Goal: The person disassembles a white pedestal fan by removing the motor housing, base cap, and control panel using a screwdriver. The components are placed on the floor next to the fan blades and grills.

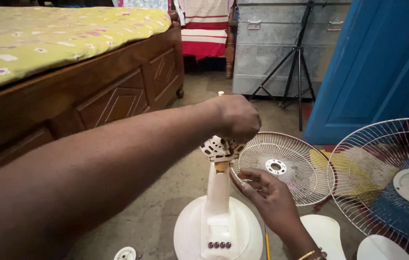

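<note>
White table fan (218,212), partly dismantled, upright on the concrete floor (166,202) at lower centre: round base with a row of four dark buttons, slim neck, bare motor head (220,147) with vent holes on top. Left hand (235,118): fist closed over the top of the motor head, arm reaching in from the lower left; what the fingers grip cannot be told. Right hand (269,195): fingers loosely curled, tips pinching the lower rim of a wire grille (281,166), a gold bangle at the wrist. That grille, round with a white centre ring, stands tilted just right of the fan neck. Second, larger wire grille (397,178) with a white centre disc at the right edge. White fan blades (327,233) flat on the floor below the grilles. Small white round cap (126,253) near the base, left. Wooden bed (117,91) with yellow flowered cover at left; black tripod (297,62) before a grey metal trunk (272,43); blue door (377,67) at right.
</note>
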